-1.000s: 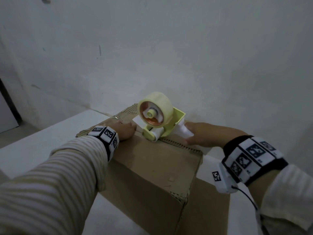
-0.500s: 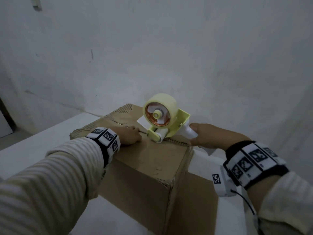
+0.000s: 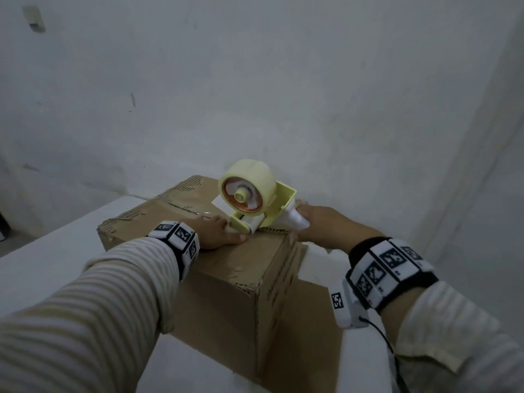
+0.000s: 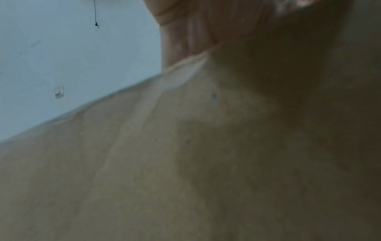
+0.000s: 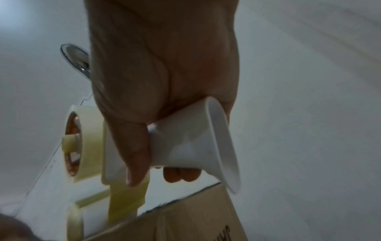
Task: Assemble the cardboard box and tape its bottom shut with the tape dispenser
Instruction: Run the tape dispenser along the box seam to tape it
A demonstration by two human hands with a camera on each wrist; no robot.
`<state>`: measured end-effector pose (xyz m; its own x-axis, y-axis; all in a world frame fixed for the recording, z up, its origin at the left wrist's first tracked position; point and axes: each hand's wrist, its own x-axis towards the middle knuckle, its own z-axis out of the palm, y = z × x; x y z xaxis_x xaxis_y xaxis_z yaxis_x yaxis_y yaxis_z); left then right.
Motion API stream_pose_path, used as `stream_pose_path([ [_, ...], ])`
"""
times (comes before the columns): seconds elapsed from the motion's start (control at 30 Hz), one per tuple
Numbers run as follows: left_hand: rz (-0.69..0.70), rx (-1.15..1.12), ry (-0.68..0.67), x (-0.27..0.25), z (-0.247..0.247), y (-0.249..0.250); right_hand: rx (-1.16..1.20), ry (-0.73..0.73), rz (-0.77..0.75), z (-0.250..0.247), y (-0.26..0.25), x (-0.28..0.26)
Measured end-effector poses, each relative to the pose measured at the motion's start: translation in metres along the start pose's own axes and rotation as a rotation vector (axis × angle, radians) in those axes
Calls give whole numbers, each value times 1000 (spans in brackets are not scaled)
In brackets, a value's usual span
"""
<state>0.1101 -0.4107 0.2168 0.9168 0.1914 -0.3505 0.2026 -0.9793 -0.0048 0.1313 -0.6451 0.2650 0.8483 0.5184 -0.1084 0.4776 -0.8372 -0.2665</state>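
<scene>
A brown cardboard box [image 3: 226, 282] stands on the white table with its closed flaps facing up. My left hand [image 3: 217, 232] lies flat on the top flaps beside the seam, fingers straight. My right hand [image 3: 320, 226] grips the white handle [image 5: 185, 146] of the pale yellow tape dispenser [image 3: 252, 199], whose roller end sits on the seam near the box's right edge. In the right wrist view my thumb and fingers curl round that handle, with the tape roll [image 5: 86, 145] behind. The left wrist view shows blurred cardboard [image 4: 185, 163] close up.
The box stands on a white table [image 3: 48, 251] against a grey-white wall [image 3: 255, 95]. A loose cardboard flap [image 3: 303, 336] hangs at the box's near right side. A wall switch [image 3: 34, 19] shows at upper left.
The dispenser and my right hand have drawn back along the seam toward the box's right edge. My left hand followed along the top flaps. The head view shifted a little.
</scene>
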Motion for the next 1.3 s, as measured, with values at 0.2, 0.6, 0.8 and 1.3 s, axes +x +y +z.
stream_pose_path([
  [0.2, -31, -8, -23, -5, -4, 3, 101, 6, 83, -21, 41, -31],
  [0.6, 182, 0, 38, -33, 5, 77, 3, 162, 165, 1, 27, -35],
  [0.8, 93, -37, 43, -18, 10, 79, 164, 197, 199, 12, 36, -46],
  [1.3, 248, 51, 67, -28, 8, 76, 308, 234, 252, 48, 55, -70],
])
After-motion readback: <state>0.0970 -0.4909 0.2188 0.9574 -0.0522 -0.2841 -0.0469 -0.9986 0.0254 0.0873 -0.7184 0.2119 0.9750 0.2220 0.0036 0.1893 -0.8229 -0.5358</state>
